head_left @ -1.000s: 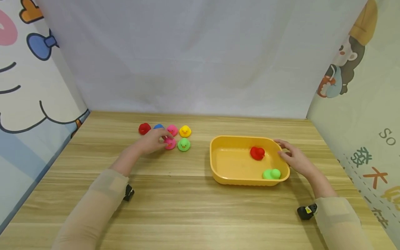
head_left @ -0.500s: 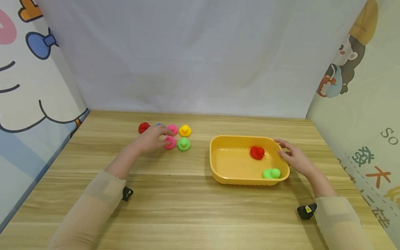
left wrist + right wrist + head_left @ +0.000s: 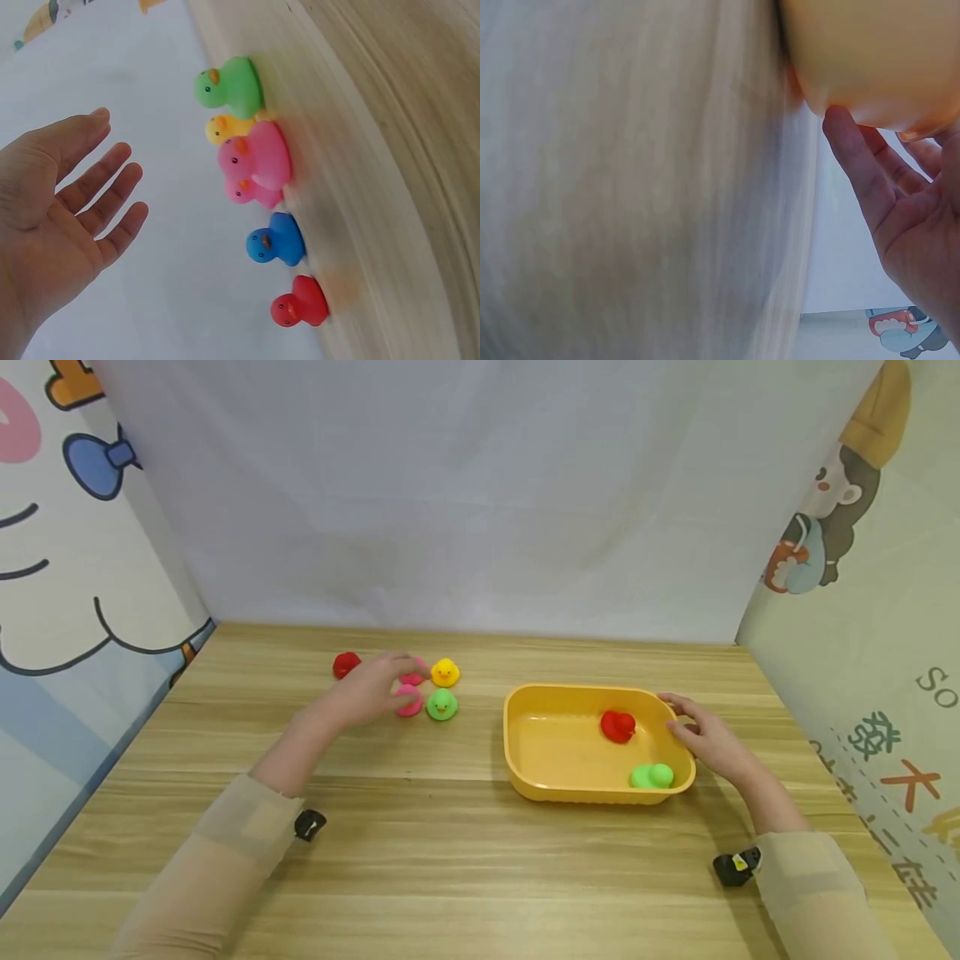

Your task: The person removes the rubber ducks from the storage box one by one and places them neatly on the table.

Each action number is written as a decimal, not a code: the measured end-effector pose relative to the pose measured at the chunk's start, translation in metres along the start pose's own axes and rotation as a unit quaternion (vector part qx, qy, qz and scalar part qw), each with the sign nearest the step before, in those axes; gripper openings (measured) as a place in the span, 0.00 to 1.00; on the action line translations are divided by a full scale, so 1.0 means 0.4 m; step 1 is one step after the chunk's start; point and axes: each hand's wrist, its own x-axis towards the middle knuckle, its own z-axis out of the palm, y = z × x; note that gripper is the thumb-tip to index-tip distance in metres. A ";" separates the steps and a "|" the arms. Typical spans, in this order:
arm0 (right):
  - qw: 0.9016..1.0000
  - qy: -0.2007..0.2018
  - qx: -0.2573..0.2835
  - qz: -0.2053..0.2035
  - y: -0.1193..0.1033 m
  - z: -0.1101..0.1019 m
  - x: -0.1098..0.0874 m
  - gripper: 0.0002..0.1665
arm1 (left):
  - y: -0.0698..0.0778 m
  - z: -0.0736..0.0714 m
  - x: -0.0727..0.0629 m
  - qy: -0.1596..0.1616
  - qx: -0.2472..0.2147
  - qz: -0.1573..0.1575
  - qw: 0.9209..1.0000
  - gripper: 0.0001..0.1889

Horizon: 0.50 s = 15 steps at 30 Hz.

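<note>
1. Left hand (image 3: 363,693) is released, its fingers parted and holding nothing, over the small rubber ducks at the left of the pale wood-grain table (image 3: 465,868). Right hand (image 3: 708,745) rests its fingers against the right end of the rounded yellow plastic tub (image 3: 555,752), unclenched.
2. On the printed right-hand wall panel (image 3: 840,668), "SO" can be read, with the characters 發 and 大 below it; the lower writing is hard to make out.
3. Outside the tub are a red duck (image 3: 347,665), a blue duck (image 3: 279,240), a front pink duck (image 3: 262,154), a rear pink duck (image 3: 241,191), a bright yellow duck (image 3: 446,673) and a light green duck (image 3: 442,705).
4. Inside the tub, toward its right end, sit another red duck (image 3: 618,727) and another green duck (image 3: 652,777), well apart from the group.
5. In the head view the left hand hides the blue duck and parts of both pink ones; in the left wrist view the front pink duck partly covers the rear pink and yellow ones.
6. Compared with a second ago, the left hand reaches slightly farther right, covering the blue duck that was then partly visible; the right hand and the tub keep their places.
</note>
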 end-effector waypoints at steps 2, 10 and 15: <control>1.000 0.000 0.002 0.000 0.001 0.000 0.000 0.30 | 0.014 -0.004 -0.002 0.006 0.001 0.007 1.000 0.18; 1.000 0.002 0.002 -0.005 0.003 0.000 0.002 0.30 | 0.059 -0.002 -0.001 0.031 -0.003 0.024 0.999 0.18; 1.000 0.001 0.004 -0.004 0.007 0.001 0.004 0.30 | 0.091 0.002 0.004 0.053 -0.002 0.043 0.998 0.17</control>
